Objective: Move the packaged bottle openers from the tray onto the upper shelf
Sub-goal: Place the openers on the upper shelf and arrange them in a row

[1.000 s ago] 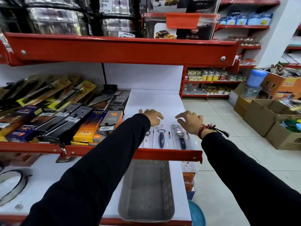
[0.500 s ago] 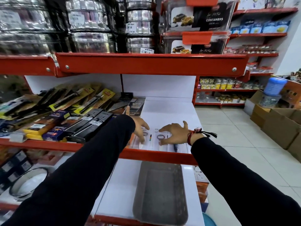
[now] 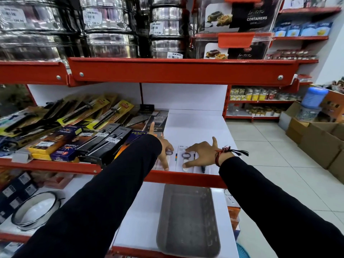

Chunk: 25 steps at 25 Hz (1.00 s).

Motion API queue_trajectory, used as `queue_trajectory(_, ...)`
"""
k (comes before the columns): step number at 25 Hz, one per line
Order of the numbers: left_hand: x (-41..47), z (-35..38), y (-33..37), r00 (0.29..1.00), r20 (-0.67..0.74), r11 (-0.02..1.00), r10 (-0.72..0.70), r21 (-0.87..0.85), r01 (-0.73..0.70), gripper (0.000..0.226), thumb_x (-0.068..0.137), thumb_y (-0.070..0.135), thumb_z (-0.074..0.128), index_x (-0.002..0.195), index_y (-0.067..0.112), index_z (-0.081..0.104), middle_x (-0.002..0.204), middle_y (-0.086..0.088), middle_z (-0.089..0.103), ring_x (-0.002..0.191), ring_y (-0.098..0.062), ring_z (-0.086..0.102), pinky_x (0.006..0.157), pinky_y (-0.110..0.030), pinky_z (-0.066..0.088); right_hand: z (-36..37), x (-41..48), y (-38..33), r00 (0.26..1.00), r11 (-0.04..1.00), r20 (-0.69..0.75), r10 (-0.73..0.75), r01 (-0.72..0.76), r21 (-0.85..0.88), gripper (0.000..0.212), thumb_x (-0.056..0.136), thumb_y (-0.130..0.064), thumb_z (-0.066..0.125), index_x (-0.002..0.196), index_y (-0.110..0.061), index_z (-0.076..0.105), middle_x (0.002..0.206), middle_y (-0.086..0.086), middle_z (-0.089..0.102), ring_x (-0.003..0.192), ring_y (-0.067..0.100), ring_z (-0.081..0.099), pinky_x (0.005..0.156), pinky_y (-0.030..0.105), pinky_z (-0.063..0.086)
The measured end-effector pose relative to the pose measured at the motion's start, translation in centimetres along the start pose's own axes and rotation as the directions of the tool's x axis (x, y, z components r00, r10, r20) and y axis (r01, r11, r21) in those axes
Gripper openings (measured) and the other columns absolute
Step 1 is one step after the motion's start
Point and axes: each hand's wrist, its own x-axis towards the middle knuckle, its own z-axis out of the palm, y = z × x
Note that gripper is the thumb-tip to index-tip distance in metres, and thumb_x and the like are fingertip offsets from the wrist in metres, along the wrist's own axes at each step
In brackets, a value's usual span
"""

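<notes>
Fingers point(image 3: 166, 165) of the left hand point(image 3: 164, 148) are spread and pressed flat on the leftmost of the packaged bottle openers point(image 3: 185, 159), with the index finger raised toward the boxed grater point(image 3: 158, 120) behind; nothing is grasped. Left of that hand, along the same upper shelf point(image 3: 197, 127), lie black and orange boxed kitchen tools point(image 3: 108, 142) and, further left, yellow-carded gas lighters point(image 3: 96, 112). The opener cards lie flat side by side just behind the shelf's red front lip point(image 3: 186, 178), each with its long axis running front to back: ring-shaped heads point toward the shelf's back wall, handles toward the lip. The right hand point(image 3: 202, 155), a red thread bracelet point(image 3: 221, 155) at its wrist, splays over the middle and right cards, thumb tip on a white handle near the lip, fingers loose and closed on nothing. A dark handle shows just right of it; how many cards lie under the hands is hard to tell, perhaps three. Below the lip, on the lower shelf, sits the grey tray point(image 3: 188, 220), lengthwise front to back.
</notes>
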Motion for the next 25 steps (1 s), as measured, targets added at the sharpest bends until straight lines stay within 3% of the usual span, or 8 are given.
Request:
queue_trajectory(4,0.4,0.2,-0.1,0.999,-0.046,0.992,0.003,0.125,0.003,0.099,0.062,0.08,0.067,0.148,0.042,0.037,0.157,0.013,0.04,0.155,-0.02,0.009,0.108,-0.068,-0.027,-0.1,0.0,0.0,1.0,1.0,0.004,-0.001,0.001,-0.011,0.087,0.062,-0.089,0.053,0.135,-0.042,0.052,0.151,-0.012,0.047,0.145,0.023,0.032,0.111,0.069,-0.017)
queue_trajectory(7,0.1,0.0,0.0,1.0,-0.009,1.0,0.01,0.021,-0.01,0.096,0.068,0.068,0.074,0.151,0.037,0.036,0.159,0.009,0.036,0.152,-0.019,0.02,0.123,-0.055,-0.001,-0.1,0.0,-0.1,1.0,1.0,0.005,-0.003,0.003,-0.017,0.086,0.062,-0.089,0.052,0.134,-0.042,0.053,0.15,-0.012,0.048,0.145,0.024,0.033,0.111,0.069,-0.017)
queue_trajectory(14,0.0,-0.3,0.1,1.0,0.009,1.0,0.018,-0.01,-0.018,0.099,0.069,0.063,0.077,0.152,0.035,0.034,0.159,0.008,0.036,0.151,-0.02,0.025,0.125,-0.049,0.013,-0.2,0.1,0.0,1.0,0.999,0.026,-0.015,0.016,-0.042,0.084,0.066,-0.087,0.051,0.137,-0.043,0.049,0.153,-0.01,0.044,0.148,0.026,0.025,0.111,0.068,-0.018)
queue_trajectory(17,-0.3,-0.4,0.2,1.0,0.019,1.0,0.02,-0.018,-0.019,0.097,0.073,0.064,0.073,0.154,0.035,0.029,0.162,0.007,0.03,0.151,-0.021,0.024,0.124,-0.05,0.014,-0.4,-0.4,0.4,1.0,0.999,0.003,-0.006,0.006,0.033,0.081,0.072,-0.083,0.05,0.14,-0.039,0.047,0.155,-0.009,0.041,0.15,0.024,0.021,0.113,0.065,-0.019)
queue_trajectory(21,-0.4,-0.9,1.8,0.992,-0.113,0.998,0.048,-0.029,-0.052,0.086,0.081,0.073,0.055,0.153,0.038,0.027,0.166,-0.002,0.02,0.156,-0.02,0.004,0.115,-0.063,-0.023,-1.3,-2.1,3.1,0.991,0.985,-0.094,0.098,-0.083,0.153,0.063,0.086,-0.067,0.049,0.142,-0.04,0.045,0.157,-0.01,0.037,0.15,0.02,0.022,0.116,0.061,-0.016)
queue_trajectory(25,0.6,-1.5,4.7,0.973,-0.186,0.971,0.138,-0.168,-0.17,0.074,0.086,0.068,0.052,0.151,0.04,0.031,0.164,-0.005,0.025,0.156,-0.014,0.0,0.112,-0.062,-0.028,-1.7,-3.9,7.2,0.975,0.968,-0.073,0.209,-0.196,0.155,0.048,0.086,-0.047,0.053,0.133,-0.043,0.052,0.153,-0.011,0.044,0.147,0.02,0.029,0.115,0.064,-0.014)
